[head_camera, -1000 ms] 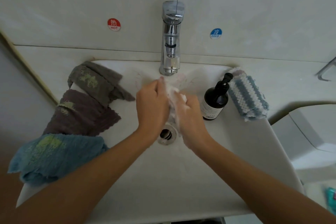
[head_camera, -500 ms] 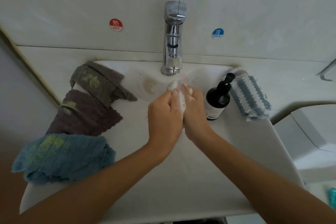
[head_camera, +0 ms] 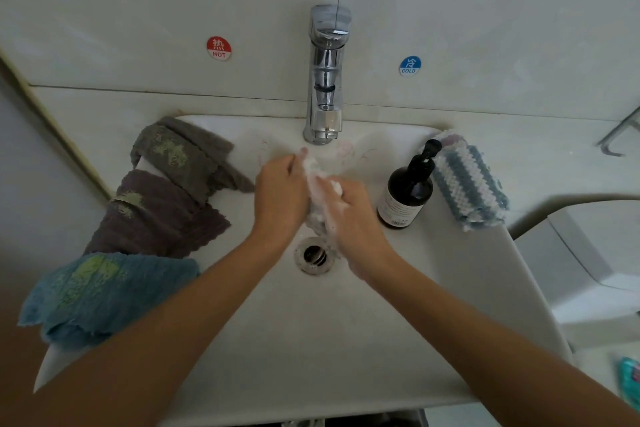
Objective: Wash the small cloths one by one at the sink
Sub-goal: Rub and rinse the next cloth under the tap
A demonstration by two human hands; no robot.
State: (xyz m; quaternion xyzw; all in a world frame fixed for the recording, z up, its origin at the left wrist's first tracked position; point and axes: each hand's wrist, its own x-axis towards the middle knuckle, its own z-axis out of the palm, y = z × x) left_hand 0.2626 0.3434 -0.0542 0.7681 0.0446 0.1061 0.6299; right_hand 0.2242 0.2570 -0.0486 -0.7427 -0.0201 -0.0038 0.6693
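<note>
A small white, soapy cloth is pressed between my left hand and my right hand, above the drain of the white sink. Both hands are closed on it; most of the cloth is hidden between the palms. On the sink's left rim lie a grey cloth, a brown cloth and a blue cloth, each with greenish stains. A blue-and-white striped cloth lies on the right rim.
A chrome tap stands at the back centre, with no water visible. A dark pump bottle stands right of my hands. Hot and cold stickers mark the tiled wall. A white fixture sits to the right.
My hands slid against each other, rubbing the white cloth: the right hand pulled back toward the drain, the left moved forward toward the tap. The other cloths stayed put.
</note>
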